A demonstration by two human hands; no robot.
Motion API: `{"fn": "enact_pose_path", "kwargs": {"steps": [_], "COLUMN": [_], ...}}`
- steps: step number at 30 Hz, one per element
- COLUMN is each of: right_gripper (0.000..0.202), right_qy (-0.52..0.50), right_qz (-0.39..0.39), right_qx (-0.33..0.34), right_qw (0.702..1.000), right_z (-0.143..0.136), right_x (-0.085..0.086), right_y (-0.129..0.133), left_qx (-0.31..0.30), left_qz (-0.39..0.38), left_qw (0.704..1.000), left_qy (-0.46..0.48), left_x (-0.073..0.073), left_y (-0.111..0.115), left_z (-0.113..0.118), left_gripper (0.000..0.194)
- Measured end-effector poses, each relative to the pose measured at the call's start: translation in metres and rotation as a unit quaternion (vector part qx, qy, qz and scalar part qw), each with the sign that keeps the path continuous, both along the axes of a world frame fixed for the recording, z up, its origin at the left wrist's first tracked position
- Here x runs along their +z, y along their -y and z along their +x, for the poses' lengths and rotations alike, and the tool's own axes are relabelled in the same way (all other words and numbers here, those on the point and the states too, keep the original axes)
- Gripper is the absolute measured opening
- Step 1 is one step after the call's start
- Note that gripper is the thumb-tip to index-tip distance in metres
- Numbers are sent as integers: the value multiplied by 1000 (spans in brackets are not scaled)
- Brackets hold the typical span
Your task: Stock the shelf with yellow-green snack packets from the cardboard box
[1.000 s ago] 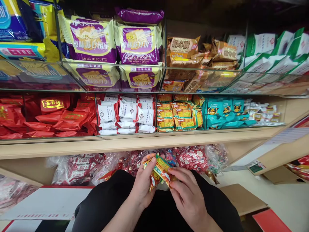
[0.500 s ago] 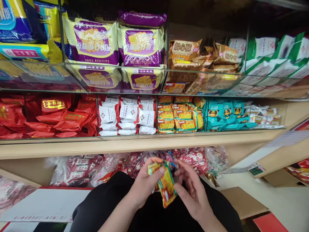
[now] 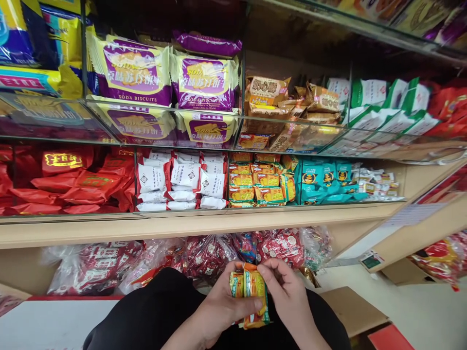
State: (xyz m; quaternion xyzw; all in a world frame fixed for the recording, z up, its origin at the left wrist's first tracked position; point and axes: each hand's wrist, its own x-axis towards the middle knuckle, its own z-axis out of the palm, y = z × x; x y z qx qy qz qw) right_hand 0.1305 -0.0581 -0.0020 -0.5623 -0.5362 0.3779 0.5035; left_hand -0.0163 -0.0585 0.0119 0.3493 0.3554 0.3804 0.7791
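Two small yellow-orange biscuit packets with green edges, a front one (image 3: 255, 288) and one beside it (image 3: 236, 286), are upright above my lap. My left hand (image 3: 223, 302) is closed round them from the left, its thumb across the front packet. The fingers of my right hand (image 3: 286, 287) pinch the front packet's orange top edge near its right corner. Matching biscuit packets (image 3: 266, 181) are stacked in a lower shelf compartment ahead. Whatever lies behind the two held packets is hidden.
White-and-red packets (image 3: 184, 175) and teal packets (image 3: 324, 175) flank the matching stack. Purple soda biscuit packs (image 3: 134, 73) stand above, behind a clear shelf edge. Plastic bags of red packets (image 3: 207, 255) lie under the wooden shelf edge (image 3: 204, 224). An open cardboard box (image 3: 353, 306) stands at right.
The packets have gone from tilted to upright and side by side. My right hand has closed on the front packet's top edge. The view has shifted slightly.
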Motion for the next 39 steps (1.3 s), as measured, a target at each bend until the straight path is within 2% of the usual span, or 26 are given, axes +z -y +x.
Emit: {"fn": "enact_pose_path", "kwargs": {"steps": [3, 6, 8, 10, 12, 15, 18, 21, 23, 25, 26, 28, 30, 32, 34, 36, 39], "right_gripper": [26, 27, 24, 29, 25, 25, 23, 52, 45, 32, 29, 34, 39, 40, 38, 37, 36], "right_qy": [-41, -82, -87, -79, -74, -114, -173, -109, 7, 94, 115, 137, 168, 229, 320, 419, 519], "right_qz": [-22, -24, -18, -28, -57, -102, -83, -37, -25, -25, -16, 38, 132, 223, 279, 295, 282], "right_qx": [-40, -43, -6, 67, 132, 147, 163, 260, 286, 255, 220, 119, -15, -151, -245, -285, -316], "right_qw": [998, 995, 996, 994, 987, 977, 968, 959, 958, 962, 969, 983, 977, 936, 871, 810, 743], "right_z": [0, 5, 11, 16, 20, 20, 22, 27, 30, 31, 31, 31, 33, 36, 40, 43, 47], "right_x": [0, 0, 1, 2, 4, 9, 21, 38, 51, 62, 67, 77, 87, 97, 104, 107, 108], "right_y": [0, -3, -5, -6, -6, -4, -2, 0, 0, -5, -10, -26, -51, -79, -105, -125, -142], "left_qx": [3, 16, 3, -20, -45, -51, -16, 30, 54, 80, 97, 132, 147, 144, 130, 115, 84], "left_qz": [12, 34, 59, 88, 109, 105, 86, 84, 83, 75, 69, 60, 54, 48, 44, 40, 39], "left_qw": [999, 997, 995, 993, 991, 992, 996, 996, 995, 993, 992, 988, 986, 987, 990, 992, 995], "left_qy": [-51, -73, -77, -75, -62, -38, -23, 10, 27, 34, 37, 45, 50, 47, 39, 32, 35], "left_x": [3, 5, 4, 4, 4, 6, 13, 20, 23, 24, 24, 24, 23, 23, 23, 22, 21], "left_y": [2, 0, -2, -5, -6, -9, -11, -12, -12, -13, -13, -13, -13, -13, -11, -10, -7], "left_z": [4, 2, -3, -9, -14, -21, -25, -27, -28, -29, -29, -29, -29, -29, -29, -27, -26], "left_gripper": [45, 43, 41, 38, 35, 36, 37, 36, 35, 35, 34, 30, 28, 28, 28, 28, 28]}}
